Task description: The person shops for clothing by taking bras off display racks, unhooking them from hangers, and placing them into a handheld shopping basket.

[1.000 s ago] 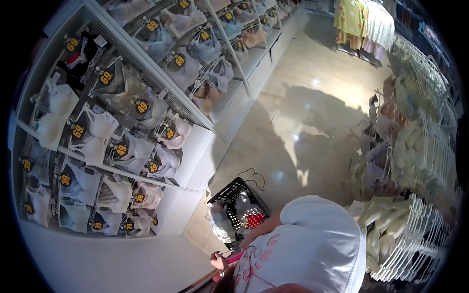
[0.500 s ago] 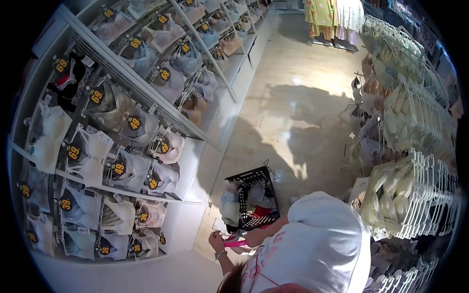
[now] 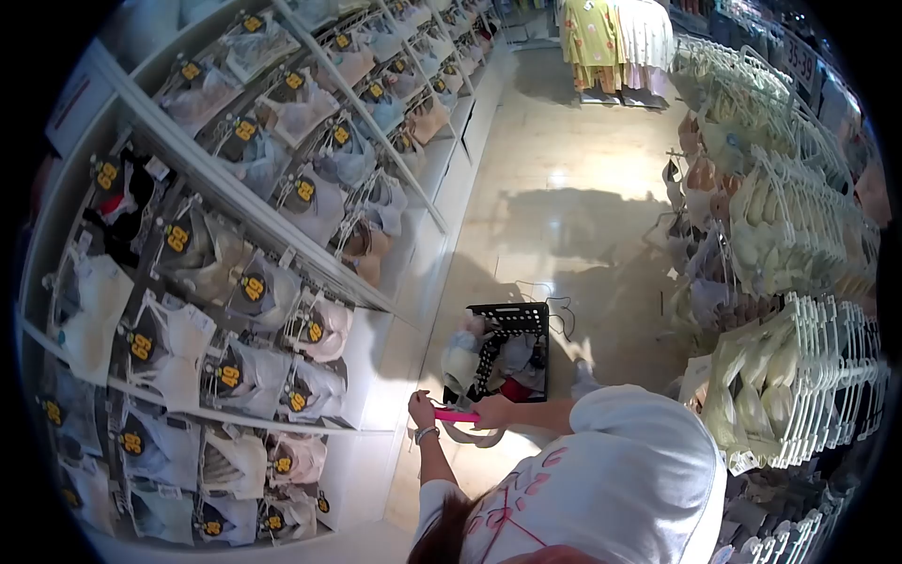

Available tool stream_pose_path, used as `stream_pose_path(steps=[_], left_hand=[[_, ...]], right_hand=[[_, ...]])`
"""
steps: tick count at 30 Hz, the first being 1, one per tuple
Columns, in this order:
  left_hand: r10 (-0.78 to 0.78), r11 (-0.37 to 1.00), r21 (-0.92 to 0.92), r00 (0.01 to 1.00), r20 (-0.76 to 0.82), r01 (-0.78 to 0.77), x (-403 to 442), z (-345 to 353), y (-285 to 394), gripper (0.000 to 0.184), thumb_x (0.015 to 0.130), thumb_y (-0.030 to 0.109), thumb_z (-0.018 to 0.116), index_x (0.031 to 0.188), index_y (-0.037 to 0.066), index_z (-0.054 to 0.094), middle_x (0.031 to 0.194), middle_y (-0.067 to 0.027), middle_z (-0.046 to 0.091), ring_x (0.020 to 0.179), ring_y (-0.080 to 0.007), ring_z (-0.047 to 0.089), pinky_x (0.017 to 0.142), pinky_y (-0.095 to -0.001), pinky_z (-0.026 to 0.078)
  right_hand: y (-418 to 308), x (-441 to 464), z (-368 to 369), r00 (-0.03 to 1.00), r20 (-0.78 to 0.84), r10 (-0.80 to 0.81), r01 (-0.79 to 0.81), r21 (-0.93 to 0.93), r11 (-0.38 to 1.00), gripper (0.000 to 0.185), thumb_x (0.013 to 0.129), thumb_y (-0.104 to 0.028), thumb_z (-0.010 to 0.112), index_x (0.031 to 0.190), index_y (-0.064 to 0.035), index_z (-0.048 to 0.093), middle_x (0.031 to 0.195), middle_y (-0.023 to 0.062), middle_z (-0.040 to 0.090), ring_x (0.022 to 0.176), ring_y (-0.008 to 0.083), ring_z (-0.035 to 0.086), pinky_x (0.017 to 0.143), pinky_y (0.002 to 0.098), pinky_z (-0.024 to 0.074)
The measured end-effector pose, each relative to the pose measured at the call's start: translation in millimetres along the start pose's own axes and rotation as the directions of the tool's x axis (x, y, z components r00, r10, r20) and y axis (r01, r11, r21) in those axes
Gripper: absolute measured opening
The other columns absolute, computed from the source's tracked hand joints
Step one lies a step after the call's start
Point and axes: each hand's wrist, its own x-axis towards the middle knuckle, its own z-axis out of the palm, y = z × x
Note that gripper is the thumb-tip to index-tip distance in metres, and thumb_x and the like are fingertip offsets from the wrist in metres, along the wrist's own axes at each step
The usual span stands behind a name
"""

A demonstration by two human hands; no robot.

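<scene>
My left hand (image 3: 422, 409), with a bracelet at the wrist, is closed at the left end of a bright pink strip-like object (image 3: 455, 415). What its fingers pinch is too small to make out. My right hand (image 3: 492, 412) is closed around the other end of the pink object, whose kind I cannot tell. A pale beige band (image 3: 473, 436) loops down below my right hand. Just beyond the hands, a black perforated basket (image 3: 512, 320) on the floor holds pale garments (image 3: 462, 362) and a red item (image 3: 515, 389).
Shelving (image 3: 366, 428) on the left displays bras (image 3: 249, 371) with round black price tags. On the right stand racks of pale bras on white hangers (image 3: 780, 376). A light floor aisle (image 3: 536, 150) runs to a rack of yellow clothes (image 3: 594, 47). Dark cords lie beside the basket.
The view has shifted, so shelves and basket sit differently in it. Both hands appear higher, still holding the pink object level between them, and the beige band now shows more plainly.
</scene>
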Motion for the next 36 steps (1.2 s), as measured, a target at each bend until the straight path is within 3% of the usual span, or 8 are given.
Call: stream_pose_path(steps=[9, 15, 17, 20, 23, 24, 30, 36], left_hand=[[-0.009, 0.993, -0.116, 0.982, 0.19, 0.031, 122.8, 116.8, 81.6, 0.026, 0.088, 0.02, 0.053, 0.07, 0.002, 0.061, 0.06, -0.0057, 0.059, 0.049, -0.0153, 0.052, 0.043, -0.03, 0.04], [-0.18, 0.711, -0.626, 0.944, 0.276, 0.319, 227.1, 159.9, 201.2, 0.031, 0.089, 0.034, 0.052, 0.114, 0.017, 0.06, 0.102, -0.0025, 0.068, 0.1, -0.0143, 0.058, 0.089, -0.0324, 0.036], [-0.162, 0.701, -0.618, 0.923, 0.349, 0.357, 267.0, 175.9, 248.7, 0.039, 0.09, 0.036, 0.05, 0.122, 0.016, 0.054, 0.115, -0.0031, 0.063, 0.111, -0.0134, 0.053, 0.094, -0.032, 0.033], [0.028, 0.748, -0.584, 0.865, 0.501, 0.315, 275.8, 197.7, 342.0, 0.047, 0.092, 0.037, 0.046, 0.129, 0.008, 0.044, 0.125, -0.0096, 0.057, 0.116, -0.0173, 0.051, 0.098, -0.0318, 0.033], [0.137, 0.674, -0.674, 0.846, 0.515, 0.302, 315.4, 241.4, 370.6, 0.043, 0.094, 0.033, 0.044, 0.128, 0.007, 0.044, 0.124, -0.0103, 0.058, 0.114, -0.0183, 0.053, 0.096, -0.0302, 0.037], [0.132, 0.654, -0.687, 0.845, 0.518, 0.318, 332.8, 256.6, 379.4, 0.041, 0.094, 0.032, 0.044, 0.127, 0.007, 0.045, 0.124, -0.0104, 0.058, 0.114, -0.0184, 0.053, 0.096, -0.03, 0.038], [0.16, 0.678, -0.669, 0.827, 0.539, 0.305, 415.7, 328.5, 434.8, 0.038, 0.093, 0.033, 0.048, 0.121, 0.008, 0.05, 0.121, -0.0086, 0.06, 0.112, -0.0159, 0.054, 0.094, -0.0297, 0.038], [0.18, 0.767, -0.598, 0.815, 0.551, 0.234, 501.4, 384.3, 456.6, 0.031, 0.091, 0.032, 0.051, 0.112, 0.01, 0.059, 0.114, -0.0012, 0.064, 0.103, -0.0102, 0.056, 0.088, -0.0264, 0.038]], right_hand=[[125.3, 63.4, -114.9, 0.987, -0.151, 0.059, -0.06, -0.007, 0.998, 0.043, 0.069, -0.045, 0.064, 0.09, -0.008, 0.067, 0.087, 0.0136, 0.067, 0.082, 0.0306, 0.065, 0.069, 0.0433, 0.0522], [213.5, 122.6, -189.4, 0.93, -0.23, 0.286, -0.244, 0.194, 0.95, 0.059, 0.061, -0.056, 0.072, 0.096, -0.0087, 0.064, 0.094, 0.0168, 0.067, 0.087, 0.0328, 0.065, 0.073, 0.0415, 0.0518], [227.8, 128.9, -227.5, 0.888, -0.297, 0.352, -0.254, 0.322, 0.912, 0.052, 0.065, -0.041, 0.076, 0.102, -0.0089, 0.061, 0.094, 0.0171, 0.066, 0.087, 0.0309, 0.065, 0.075, 0.0393, 0.0514], [271.4, 144.4, -264.9, 0.827, -0.552, 0.107, 0.247, 0.528, 0.812, 0.04, 0.074, -0.019, 0.073, 0.108, -0.0039, 0.059, 0.08, 0.0095, 0.063, 0.065, 0.0219, 0.062, 0.061, 0.0363, 0.0501], [308.1, 168.5, -308.4, 0.899, -0.436, 0.035, 0.215, 0.51, 0.833, 0.038, 0.077, -0.005, 0.068, 0.114, -0.005, 0.059, 0.078, 0.005, 0.061, 0.062, 0.0134, 0.058, 0.057, 0.0297, 0.0473], [319.5, 178.6, -324.1, 0.947, -0.296, 0.122, 0.07, 0.564, 0.823, 0.035, 0.074, -0.012, 0.07, 0.107, -0.005, 0.062, 0.091, 0.0101, 0.066, 0.087, 0.0227, 0.062, 0.083, 0.0324, 0.0453], [391.3, 234.7, -368.5, 0.947, -0.292, 0.136, 0.086, 0.635, 0.768, 0.031, 0.08, -0.011, 0.067, 0.11, -0.0051, 0.061, 0.074, 0.0029, 0.063, 0.051, 0.009, 0.053, 0.047, 0.0242, 0.0427], [363.6, 235.3, -458.9, 0.873, -0.342, 0.348, -0.081, 0.601, 0.795, 0.023, 0.074, -0.005, 0.068, 0.097, -0.0026, 0.065, 0.072, 0.0051, 0.065, 0.063, 0.0117, 0.063, 0.057, 0.0256, 0.0495]])
